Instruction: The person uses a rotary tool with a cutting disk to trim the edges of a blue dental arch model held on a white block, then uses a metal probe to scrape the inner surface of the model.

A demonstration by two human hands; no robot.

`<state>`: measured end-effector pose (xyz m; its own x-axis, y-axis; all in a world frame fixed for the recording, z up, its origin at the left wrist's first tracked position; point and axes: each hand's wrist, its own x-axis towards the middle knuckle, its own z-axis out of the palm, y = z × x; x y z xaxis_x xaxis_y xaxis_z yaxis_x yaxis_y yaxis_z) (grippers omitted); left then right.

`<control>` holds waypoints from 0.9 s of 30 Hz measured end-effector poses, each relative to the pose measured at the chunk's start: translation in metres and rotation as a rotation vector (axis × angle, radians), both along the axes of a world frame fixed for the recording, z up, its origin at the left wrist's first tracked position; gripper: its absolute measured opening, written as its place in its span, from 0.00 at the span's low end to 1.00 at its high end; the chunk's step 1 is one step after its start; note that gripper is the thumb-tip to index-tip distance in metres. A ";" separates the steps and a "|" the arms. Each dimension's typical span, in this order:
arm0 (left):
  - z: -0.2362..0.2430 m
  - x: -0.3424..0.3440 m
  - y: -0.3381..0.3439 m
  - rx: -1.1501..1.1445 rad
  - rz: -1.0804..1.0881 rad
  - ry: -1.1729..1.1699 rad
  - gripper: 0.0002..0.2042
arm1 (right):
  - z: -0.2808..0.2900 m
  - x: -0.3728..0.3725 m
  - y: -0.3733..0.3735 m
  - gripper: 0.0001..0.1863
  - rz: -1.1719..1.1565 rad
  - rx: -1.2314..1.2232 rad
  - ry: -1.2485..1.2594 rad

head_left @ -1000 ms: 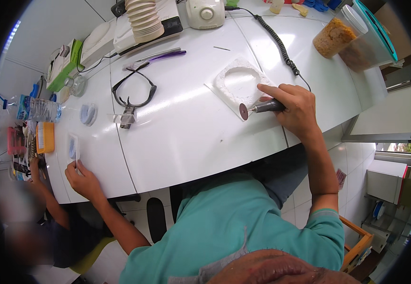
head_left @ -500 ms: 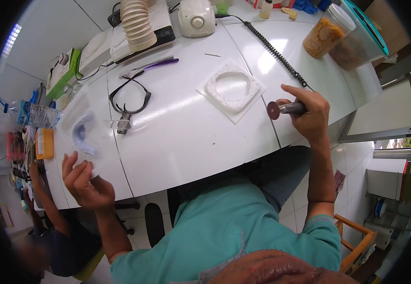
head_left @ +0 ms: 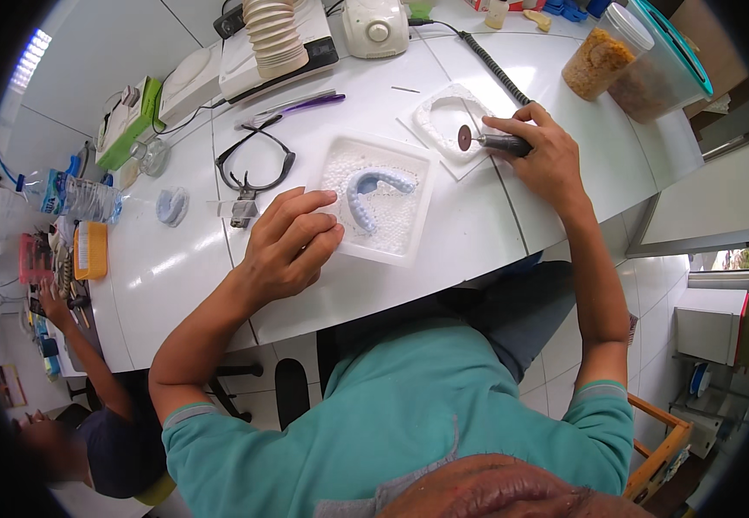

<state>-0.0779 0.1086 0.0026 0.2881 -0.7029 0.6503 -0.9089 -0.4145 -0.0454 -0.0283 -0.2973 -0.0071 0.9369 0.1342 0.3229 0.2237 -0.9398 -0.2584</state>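
Observation:
In my right hand (head_left: 549, 151), a dark rotary handpiece (head_left: 505, 144) is gripped, its brown cutting disc (head_left: 465, 137) pointing left. Just behind and under it, a rough white plaster-like ring (head_left: 430, 112) rests on a square white sheet (head_left: 458, 169), partly covered. My left hand (head_left: 286, 246) has its bent fingers on the left rim of a square white tray (head_left: 410, 246); the thumb is hidden. Small white beads (head_left: 400, 211) fill the tray, and a pale blue horseshoe-shaped dental model (head_left: 362, 195) lies on them.
Magnifier-type glasses (head_left: 258, 160) lie left of the tray, near a purple-handled tool (head_left: 314, 102) and a small pale dental model (head_left: 172, 207). A white control unit (head_left: 375, 28) with a coiled cord (head_left: 495, 69) and plastic jars (head_left: 606, 53) stand behind. A co-worker (head_left: 102, 397) is at far left.
My left hand has brought the tray with the dental model rightward to the middle of the table. My right hand has moved the handpiece left and away from me, over the ring.

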 end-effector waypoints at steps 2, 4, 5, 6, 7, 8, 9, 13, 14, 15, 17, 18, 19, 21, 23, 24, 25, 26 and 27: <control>0.000 0.010 -0.003 -0.007 -0.025 -0.005 0.07 | 0.001 0.008 -0.006 0.23 -0.045 0.010 -0.001; 0.000 0.020 -0.006 -0.016 -0.053 -0.012 0.07 | 0.002 0.016 -0.014 0.23 -0.097 0.038 -0.032; 0.000 0.024 -0.007 -0.017 -0.064 -0.029 0.08 | -0.001 0.018 -0.018 0.23 -0.102 0.035 -0.033; -0.001 0.029 -0.009 -0.021 -0.075 -0.048 0.08 | -0.001 0.021 -0.020 0.24 -0.138 0.087 -0.087; -0.001 0.031 -0.011 -0.025 -0.080 -0.053 0.08 | 0.000 0.022 -0.021 0.24 -0.173 0.138 -0.142; -0.002 0.034 -0.014 -0.032 -0.085 -0.062 0.08 | 0.001 0.018 -0.023 0.23 -0.178 0.173 -0.220; -0.002 0.035 -0.016 -0.038 -0.087 -0.068 0.08 | 0.004 0.014 -0.024 0.23 -0.179 0.168 -0.222; 0.005 0.042 -0.029 -0.063 -0.124 -0.084 0.08 | 0.021 -0.003 -0.028 0.23 0.041 0.249 -0.444; 0.006 0.043 -0.034 -0.162 -0.137 0.046 0.08 | 0.026 -0.012 -0.024 0.24 0.118 0.315 -0.424; 0.007 0.044 -0.040 -0.264 -0.155 0.172 0.09 | 0.033 -0.020 -0.019 0.25 0.194 0.376 -0.407; 0.009 0.040 -0.050 -0.388 -0.120 0.417 0.07 | 0.041 -0.030 -0.008 0.27 0.256 0.404 -0.408; 0.010 0.038 -0.055 -0.506 -0.081 0.669 0.07 | 0.044 -0.036 -0.003 0.28 0.309 0.420 -0.346; 0.010 0.039 -0.058 -0.509 -0.084 0.667 0.07 | 0.048 -0.040 0.002 0.29 0.362 0.436 -0.283; 0.010 0.044 -0.065 -0.605 -0.081 1.088 0.12 | 0.053 -0.041 0.010 0.30 0.404 0.436 -0.277; 0.018 0.043 -0.069 -0.592 -0.137 1.195 0.13 | 0.054 -0.043 0.015 0.29 0.415 0.483 -0.195; 0.017 0.045 -0.072 -0.632 -0.172 1.369 0.14 | 0.057 -0.043 0.016 0.28 0.420 0.476 -0.192; 0.017 0.046 -0.074 -0.670 -0.208 1.544 0.15 | 0.057 -0.043 0.017 0.28 0.418 0.474 -0.191; 0.015 0.045 -0.076 -0.670 -0.210 1.545 0.15 | 0.057 -0.043 0.018 0.26 0.378 0.487 -0.178; 0.013 0.043 -0.076 -0.694 -0.224 1.642 0.16 | 0.057 -0.044 0.018 0.24 0.339 0.501 -0.167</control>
<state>-0.0349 0.0322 0.0160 0.8239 -0.5667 -0.0106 0.1233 0.1610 0.9792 -0.0719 -0.2793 0.0496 0.8006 0.2092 0.5615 0.5630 -0.5836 -0.5852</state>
